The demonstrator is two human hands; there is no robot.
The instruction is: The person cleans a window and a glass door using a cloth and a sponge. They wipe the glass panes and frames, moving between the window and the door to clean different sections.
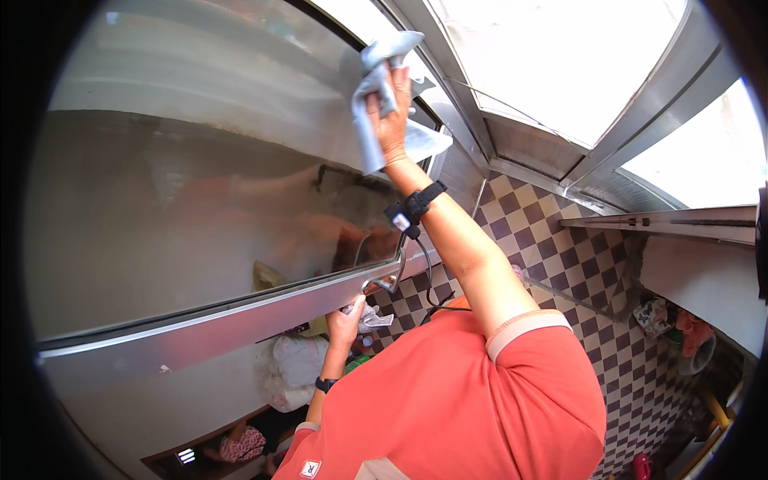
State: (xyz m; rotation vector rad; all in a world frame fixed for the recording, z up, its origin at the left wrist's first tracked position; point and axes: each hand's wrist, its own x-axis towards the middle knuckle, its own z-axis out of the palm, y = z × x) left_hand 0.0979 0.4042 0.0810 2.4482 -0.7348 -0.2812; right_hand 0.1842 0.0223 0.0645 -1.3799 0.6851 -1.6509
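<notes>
My right hand (393, 129) presses a pale blue-grey cloth (375, 102) against the upper right part of a glass pane, close to its dark edge seal. The cloth is bunched under the fingers, its loose ends hanging out on both sides, slightly blurred. The large glass pane (180, 210) sits in a metal door frame (228, 336) and mirrors an outstretched arm. Lower down, my left hand (343, 324) grips the frame's edge, thumb on the near face and the other fingers hidden behind. Just above that thumb is a curved metal door handle (393, 276).
Bright windows in metal framing (636, 144) stand at the upper right. Checkered tiles (540, 234) cover the floor. Plastic bags (300, 363) lie below the door frame; more bundles (690, 330) sit at right. Part of a person in pink-patterned clothing (243, 444) shows at lower left.
</notes>
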